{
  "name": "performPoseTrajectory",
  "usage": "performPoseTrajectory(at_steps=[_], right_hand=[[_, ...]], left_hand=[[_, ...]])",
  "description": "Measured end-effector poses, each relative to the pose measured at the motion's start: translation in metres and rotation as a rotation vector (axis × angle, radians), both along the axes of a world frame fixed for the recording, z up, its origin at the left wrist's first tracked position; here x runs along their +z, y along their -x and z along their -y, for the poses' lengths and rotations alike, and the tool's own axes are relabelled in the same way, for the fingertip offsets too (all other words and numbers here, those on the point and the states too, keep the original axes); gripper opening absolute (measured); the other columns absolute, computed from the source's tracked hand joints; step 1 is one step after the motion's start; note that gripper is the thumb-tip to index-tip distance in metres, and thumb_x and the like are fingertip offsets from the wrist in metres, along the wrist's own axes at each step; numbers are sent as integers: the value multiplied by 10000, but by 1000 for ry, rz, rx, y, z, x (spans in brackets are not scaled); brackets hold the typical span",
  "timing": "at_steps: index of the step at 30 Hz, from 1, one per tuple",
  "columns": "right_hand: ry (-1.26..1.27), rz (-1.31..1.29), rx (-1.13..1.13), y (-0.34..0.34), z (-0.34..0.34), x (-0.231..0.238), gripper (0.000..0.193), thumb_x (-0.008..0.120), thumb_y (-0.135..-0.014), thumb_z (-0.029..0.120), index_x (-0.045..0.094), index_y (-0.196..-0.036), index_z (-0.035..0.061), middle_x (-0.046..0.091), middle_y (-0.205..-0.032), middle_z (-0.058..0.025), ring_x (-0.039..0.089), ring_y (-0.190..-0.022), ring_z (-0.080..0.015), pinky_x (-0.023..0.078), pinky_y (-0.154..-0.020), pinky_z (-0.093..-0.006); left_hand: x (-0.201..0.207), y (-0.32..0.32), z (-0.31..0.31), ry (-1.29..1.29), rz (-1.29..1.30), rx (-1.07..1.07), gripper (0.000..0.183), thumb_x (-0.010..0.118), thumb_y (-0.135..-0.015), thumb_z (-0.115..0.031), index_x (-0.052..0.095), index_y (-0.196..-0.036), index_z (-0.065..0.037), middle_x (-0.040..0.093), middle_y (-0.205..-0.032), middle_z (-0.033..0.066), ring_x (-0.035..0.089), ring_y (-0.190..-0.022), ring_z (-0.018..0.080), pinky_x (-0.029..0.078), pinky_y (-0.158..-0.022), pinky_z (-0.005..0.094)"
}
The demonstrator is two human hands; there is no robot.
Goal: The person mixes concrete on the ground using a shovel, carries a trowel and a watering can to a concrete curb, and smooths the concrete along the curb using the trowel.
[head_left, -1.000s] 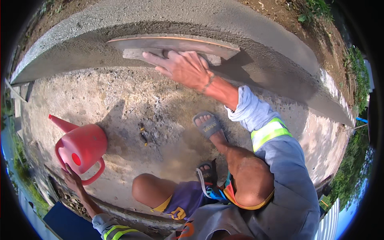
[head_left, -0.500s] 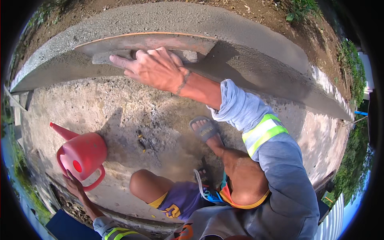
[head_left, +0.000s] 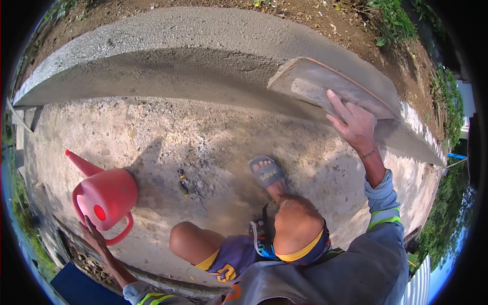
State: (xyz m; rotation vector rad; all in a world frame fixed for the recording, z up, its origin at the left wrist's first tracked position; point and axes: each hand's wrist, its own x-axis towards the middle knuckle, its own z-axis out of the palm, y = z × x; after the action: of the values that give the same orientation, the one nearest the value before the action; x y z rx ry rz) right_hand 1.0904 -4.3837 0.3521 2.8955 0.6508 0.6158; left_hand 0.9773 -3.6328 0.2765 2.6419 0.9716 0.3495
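My right hand [head_left: 359, 126] is closed on the grip of a plastering float [head_left: 303, 77], index finger stretched along it. The long flat float lies against the upper edge and near face of a low, curved wall [head_left: 203, 68] coated in grey mortar, toward its right part. The float's grip is partly hidden by my fingers. At the lower left, my left hand [head_left: 94, 237] holds the rear of a red watering can [head_left: 116, 189], beside its looped handle. The can stands upright on the concrete, spout to the upper left.
Rough concrete floor [head_left: 152, 122] spreads between me and the wall. A small dark and yellow object [head_left: 183, 184] lies among grey crumbs there. My sandalled foot [head_left: 266, 173] is planted close to the wall. Soil [head_left: 315, 20] and green plants [head_left: 394, 23] lie beyond it.
My right hand has swept the float from the wall's middle-left to the right, and the float now tilts down toward the right. The left hand and the watering can have stayed in place.
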Motion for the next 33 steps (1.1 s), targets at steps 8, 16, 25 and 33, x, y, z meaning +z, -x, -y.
performPoseTrajectory(at_steps=[8,16,25,33], right_hand=[[-334,-60,199,-161,-326,-60,540,605,-823,310,435,-1319,180,529,-595,-84,558,-469,-200,462,-395,-335],[-266,59,38,-46,-109,-24,579,714,-714,299,531,-1262,267,384,-583,-23,424,-475,-161,393,-439,-315],[32,32,-111,54,112,3,579,714,-694,228,547,-1248,210,383,-629,-31,435,-528,-183,390,-495,-330],[-316,66,160,-113,-244,-50,518,541,-856,196,395,-1351,150,519,-667,-75,573,-590,-191,508,-453,-312]], left_hand=[[-2,-2,17,-278,-55,-23,525,380,-913,-495,516,-1107,-27,591,-895,256,549,-809,450,391,-685,504],[-12,26,-25,-424,-26,3,572,341,-908,-530,499,-1131,-28,576,-963,273,541,-884,450,385,-742,518],[-8,-2,-25,-44,-76,2,633,404,-874,-555,518,-1093,27,550,-1033,289,540,-939,411,375,-776,500],[-8,1,-25,-30,-106,21,690,390,-879,-560,479,-1174,58,520,-1114,299,498,-1008,438,367,-841,468]])
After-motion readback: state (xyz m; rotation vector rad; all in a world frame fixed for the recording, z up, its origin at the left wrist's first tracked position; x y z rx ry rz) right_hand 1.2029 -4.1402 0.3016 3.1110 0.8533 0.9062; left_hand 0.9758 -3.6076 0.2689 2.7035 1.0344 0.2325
